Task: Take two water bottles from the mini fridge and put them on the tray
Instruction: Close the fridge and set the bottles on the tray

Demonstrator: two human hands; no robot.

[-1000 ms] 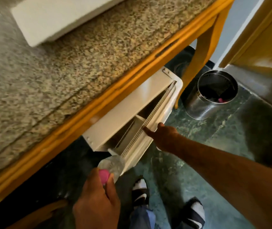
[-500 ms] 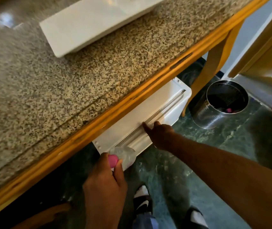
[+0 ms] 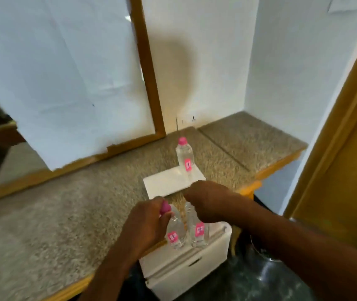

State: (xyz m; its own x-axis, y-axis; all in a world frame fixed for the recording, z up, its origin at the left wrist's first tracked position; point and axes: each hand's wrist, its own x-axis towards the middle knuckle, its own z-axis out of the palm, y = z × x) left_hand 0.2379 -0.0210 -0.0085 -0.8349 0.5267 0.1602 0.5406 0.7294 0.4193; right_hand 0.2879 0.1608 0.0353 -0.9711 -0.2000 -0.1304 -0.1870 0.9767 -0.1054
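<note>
Change: mini fridge point(image 3: 186, 266) door now shut; bottles lifted above the counter.
Left hand point(image 3: 145, 224): fingers pinched around left bottle point(image 3: 175, 233).
Right hand point(image 3: 208, 200): fingers closed on right bottle point(image 3: 198, 231).
Meaning: tray point(image 3: 168, 181) placement remains.

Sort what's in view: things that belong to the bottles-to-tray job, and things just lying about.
Job:
- bottle in left hand, left hand
- bottle in right hand, right hand
- white tray
- bottle standing at the tray's far end
- mini fridge

Lying about:
- metal bin
- mirror

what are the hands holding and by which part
Each holds a water bottle by its top: the left hand pinches the left bottle at its pink cap; the right hand covers the right bottle at its neck.
</note>
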